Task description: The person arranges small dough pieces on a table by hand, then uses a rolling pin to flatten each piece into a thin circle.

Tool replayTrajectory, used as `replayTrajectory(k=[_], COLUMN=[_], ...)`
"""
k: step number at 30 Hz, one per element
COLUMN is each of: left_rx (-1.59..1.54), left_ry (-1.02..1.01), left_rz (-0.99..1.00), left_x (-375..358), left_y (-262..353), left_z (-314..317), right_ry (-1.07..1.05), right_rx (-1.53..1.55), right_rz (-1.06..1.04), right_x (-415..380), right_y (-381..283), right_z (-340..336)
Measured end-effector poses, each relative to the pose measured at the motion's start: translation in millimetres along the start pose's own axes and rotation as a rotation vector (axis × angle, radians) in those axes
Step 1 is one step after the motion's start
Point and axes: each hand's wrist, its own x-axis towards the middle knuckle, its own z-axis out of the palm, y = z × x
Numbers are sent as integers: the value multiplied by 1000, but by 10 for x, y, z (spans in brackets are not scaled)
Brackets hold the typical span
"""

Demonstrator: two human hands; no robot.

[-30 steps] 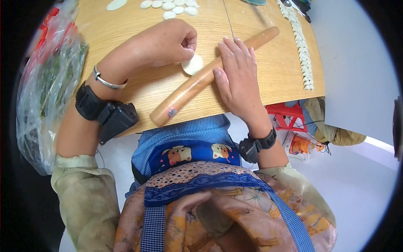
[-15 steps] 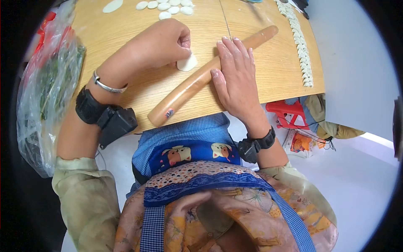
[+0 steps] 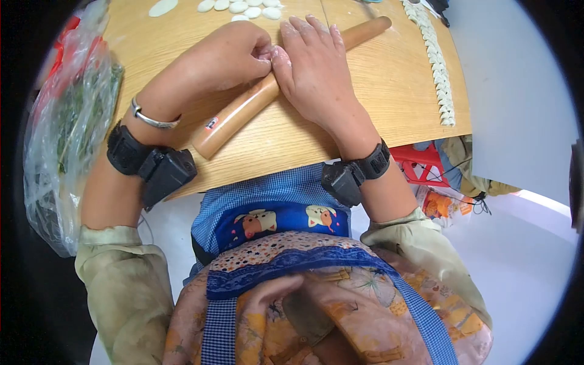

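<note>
A smooth wooden rolling pin (image 3: 237, 115) lies slantwise on the table, its near end carrying a small label. My right hand (image 3: 316, 76), dusted with flour, rests flat on the pin with its fingers stretched out. My left hand (image 3: 234, 58) is closed just behind the pin, its fingertips near my right thumb. The round dough wrapper it pinches at the edge is hidden now by the hands and the pin. Several small dough discs (image 3: 237, 7) lie beyond my hands, and a larger flat wrapper (image 3: 163, 7) is at the far left.
Along the right side of the wooden table (image 3: 389, 103) runs a long row of folded dough pieces (image 3: 435, 61). A clear plastic bag (image 3: 73, 121) with greens hangs at the left edge. Below the table on the right are a red stool (image 3: 420, 164) and a printed package (image 3: 438, 204).
The rolling pin and my right hand have moved away from me and to the left, over the wrapper, which has gone out of sight. My left hand has shifted slightly.
</note>
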Motion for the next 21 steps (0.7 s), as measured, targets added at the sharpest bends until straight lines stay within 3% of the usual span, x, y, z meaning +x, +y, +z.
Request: replayTrajectory(k=[11, 14, 16, 21], left_rx=[-38, -62, -41, -105], left_ry=[-11, 47, -125, -103], left_rz=[27, 48, -15, -22], left_x=[-3, -16, 5, -5], left_y=[42, 94, 112, 62], left_z=[37, 59, 18, 17], right_ry=[-143, -130, -130, -112], right_rx=[53, 56, 42, 41], right_rz=[119, 124, 115, 83], right_x=[-733, -716, -677, -438], right_y=[23, 14, 17, 24], right_z=[-480, -461, -438, -311])
